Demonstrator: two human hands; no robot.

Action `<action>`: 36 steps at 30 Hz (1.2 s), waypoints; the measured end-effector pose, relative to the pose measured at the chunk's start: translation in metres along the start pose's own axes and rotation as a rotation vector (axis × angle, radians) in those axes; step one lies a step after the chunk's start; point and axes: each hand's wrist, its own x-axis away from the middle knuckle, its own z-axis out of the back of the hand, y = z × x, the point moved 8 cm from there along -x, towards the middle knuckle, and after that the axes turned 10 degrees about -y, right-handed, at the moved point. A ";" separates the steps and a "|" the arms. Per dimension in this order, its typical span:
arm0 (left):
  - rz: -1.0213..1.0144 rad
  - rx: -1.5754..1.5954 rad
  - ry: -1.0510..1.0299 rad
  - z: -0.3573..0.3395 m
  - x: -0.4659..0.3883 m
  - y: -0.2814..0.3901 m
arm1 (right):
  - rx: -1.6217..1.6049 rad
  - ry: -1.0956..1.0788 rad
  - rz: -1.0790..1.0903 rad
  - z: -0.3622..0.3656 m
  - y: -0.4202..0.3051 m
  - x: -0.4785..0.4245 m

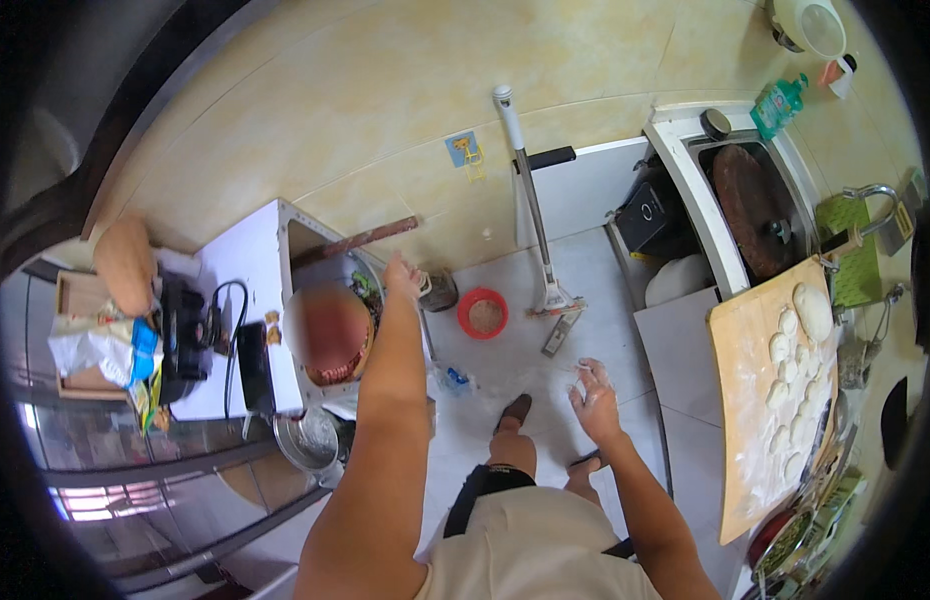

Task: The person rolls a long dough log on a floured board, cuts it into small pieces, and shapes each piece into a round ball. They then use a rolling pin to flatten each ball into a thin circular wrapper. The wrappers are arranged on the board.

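Observation:
My left hand reaches out at centre left, just below the free end of a dark red wooden stick and beside a glass jar. Its fingers are partly hidden, and whether they touch the jar is unclear. Dusted with white powder, my right hand hangs over the floor with fingers apart and nothing in it. To its right, a floured wooden board holds several small dough pieces and a larger dough lump.
A red plastic bowl and a squeegee-like mop stand on the floor ahead. At left is a white cabinet with an open bin-like space; a metal pot sits below it. A sink holding a large lid is at upper right.

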 end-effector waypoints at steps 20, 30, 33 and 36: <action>-0.087 0.592 -0.676 -0.080 0.010 0.059 | -0.112 -0.056 -0.078 -0.036 0.007 0.001; 0.307 0.483 -0.939 -0.132 0.298 -0.109 | 0.199 0.411 0.157 0.092 -0.133 0.025; 0.484 0.272 -1.162 -0.140 0.415 -0.143 | 0.296 0.312 0.076 0.097 -0.126 0.042; 0.615 0.006 -1.337 -0.120 0.515 -0.178 | 0.276 0.039 -0.052 0.077 -0.097 0.055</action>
